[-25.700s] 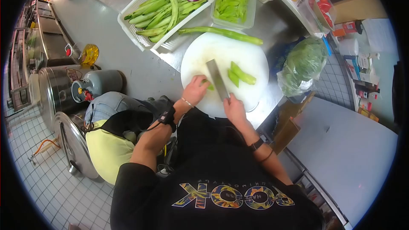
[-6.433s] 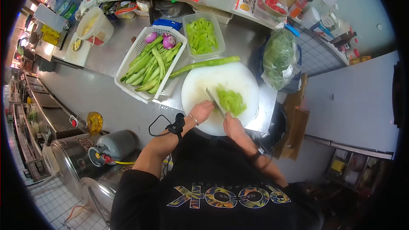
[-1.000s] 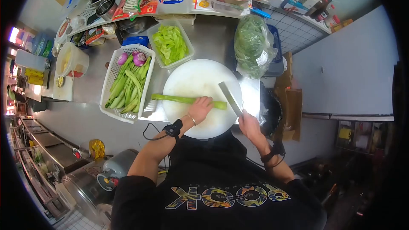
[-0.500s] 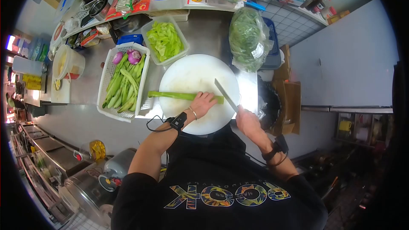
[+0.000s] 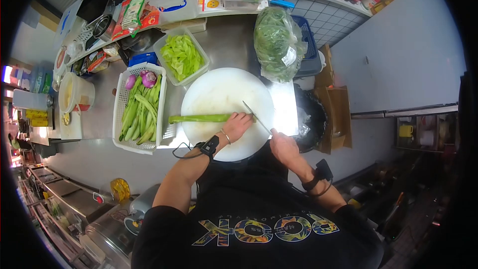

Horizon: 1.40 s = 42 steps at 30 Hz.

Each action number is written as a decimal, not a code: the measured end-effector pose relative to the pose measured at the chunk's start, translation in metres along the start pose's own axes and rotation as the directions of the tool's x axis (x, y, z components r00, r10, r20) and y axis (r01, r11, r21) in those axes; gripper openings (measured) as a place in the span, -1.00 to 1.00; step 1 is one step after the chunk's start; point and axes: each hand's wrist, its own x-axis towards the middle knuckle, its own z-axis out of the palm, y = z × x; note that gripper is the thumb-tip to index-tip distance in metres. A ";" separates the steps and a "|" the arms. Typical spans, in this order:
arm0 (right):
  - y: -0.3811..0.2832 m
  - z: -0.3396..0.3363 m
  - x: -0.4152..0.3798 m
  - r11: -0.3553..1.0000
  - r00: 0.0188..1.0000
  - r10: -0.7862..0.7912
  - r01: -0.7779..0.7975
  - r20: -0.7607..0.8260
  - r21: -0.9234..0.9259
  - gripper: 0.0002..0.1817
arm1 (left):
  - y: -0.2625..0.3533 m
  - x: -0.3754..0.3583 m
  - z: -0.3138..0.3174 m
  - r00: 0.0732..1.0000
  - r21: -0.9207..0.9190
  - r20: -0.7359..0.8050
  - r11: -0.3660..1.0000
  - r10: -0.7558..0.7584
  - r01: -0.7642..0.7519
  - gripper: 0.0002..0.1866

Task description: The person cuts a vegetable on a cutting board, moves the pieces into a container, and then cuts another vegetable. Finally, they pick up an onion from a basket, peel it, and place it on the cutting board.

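Observation:
A long green stalk point(image 5: 199, 118) lies across the round white cutting board point(image 5: 219, 87). My left hand point(image 5: 237, 126) holds the stalk down near its right end. In my right hand point(image 5: 285, 148) is a knife point(image 5: 257, 118), its blade slanting over the stalk's right end, beside my left fingertips. Left of the board, a white basket point(image 5: 117, 115) holds green stalks point(image 5: 142, 112) and purple onions point(image 5: 148, 78). Behind the board stands a clear container point(image 5: 201, 56) of cut light-green pieces point(image 5: 181, 57).
A bagged leafy vegetable point(image 5: 279, 45) sits at the back right, beside a blue basket point(image 5: 307, 35). A white bucket point(image 5: 76, 93) stands at the left. A shelf point(image 5: 219, 11) with containers runs along the back. Cardboard point(image 5: 338, 114) and a black-lined bin point(image 5: 318, 124) are at the right.
The knife blade has moved left and down onto the stalk's right end. The whole view has shifted slightly, with the board appearing lower and further left. My left hand still presses the stalk.

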 end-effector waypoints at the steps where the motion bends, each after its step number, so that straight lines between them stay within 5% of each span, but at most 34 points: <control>1: 0.002 0.004 0.002 1.000 1.000 -0.002 0.002 -0.001 0.002 -0.79 | -0.001 0.000 -0.001 1.000 0.002 0.001 1.000 0.000 0.000 -0.67; 7: 0.037 0.082 0.026 0.984 0.998 -0.012 0.021 -0.057 0.175 -0.73 | -0.001 0.000 0.004 1.000 0.010 0.012 1.000 -0.014 0.014 -0.66; 10: 0.057 0.083 0.017 0.954 0.989 0.116 -0.085 -0.092 0.287 -0.71 | 0.000 -0.005 0.005 1.000 -0.036 0.030 0.999 -0.009 0.010 -0.64; 12: 0.088 0.070 -0.001 0.882 0.907 0.298 -0.142 -0.299 0.449 -0.71 | -0.005 -0.006 0.004 0.998 -0.101 0.015 0.993 -0.054 0.055 -0.61; 14: 0.115 0.066 -0.021 0.516 0.681 0.696 -0.254 -0.228 0.818 -0.76 | -0.008 -0.009 0.003 0.997 -0.125 -0.010 0.990 -0.071 0.069 -0.60; 16: 0.189 0.087 -0.037 0.678 0.700 0.637 -0.309 -0.323 0.668 -0.79 | -0.007 -0.009 0.004 0.998 -0.173 -0.029 0.984 -0.054 0.048 -0.60; 17: 0.189 0.064 -0.043 0.603 0.702 0.694 -0.448 -0.158 0.660 -0.76 | -0.007 -0.008 0.005 0.997 -0.168 -0.019 0.983 -0.073 0.069 -0.60; 18: 0.195 0.065 -0.050 0.598 0.685 0.709 -0.457 -0.169 0.658 -0.76 | -0.006 -0.007 0.005 0.995 -0.160 -0.010 0.982 -0.099 0.096 -0.59; 20: 0.208 0.078 -0.038 0.744 0.565 0.666 -0.455 -0.487 0.490 -0.74 | -0.007 -0.005 0.006 0.995 -0.145 -0.040 0.986 -0.087 0.081 -0.59; 22: 0.162 0.037 -0.043 0.848 0.661 0.525 -0.354 -0.536 0.395 -0.72 | -0.007 -0.013 0.000 0.996 -0.105 -0.021 0.991 -0.086 0.083 -0.58; 24: 0.098 0.002 -0.035 0.844 0.831 0.462 -0.304 -0.310 0.442 -0.71 | -0.007 -0.017 -0.002 0.996 -0.075 0.010 0.993 -0.094 0.095 -0.57; 27: 0.051 0.013 -0.008 0.976 0.980 0.131 -0.101 -0.152 0.193 -0.75 | -0.004 -0.019 -0.010 0.994 -0.058 0.064 0.994 -0.086 0.090 -0.56; 34: 0.008 0.000 0.009 0.994 0.994 -0.092 0.088 0.061 0.067 -0.86 | 0.000 -0.020 -0.010 0.997 -0.071 0.042 0.995 -0.064 0.067 -0.48; 42: 0.027 0.059 0.044 0.992 0.996 -0.051 0.043 0.070 0.116 -0.85 | -0.009 -0.031 -0.007 0.994 -0.107 0.042 0.989 -0.099 0.103 -0.51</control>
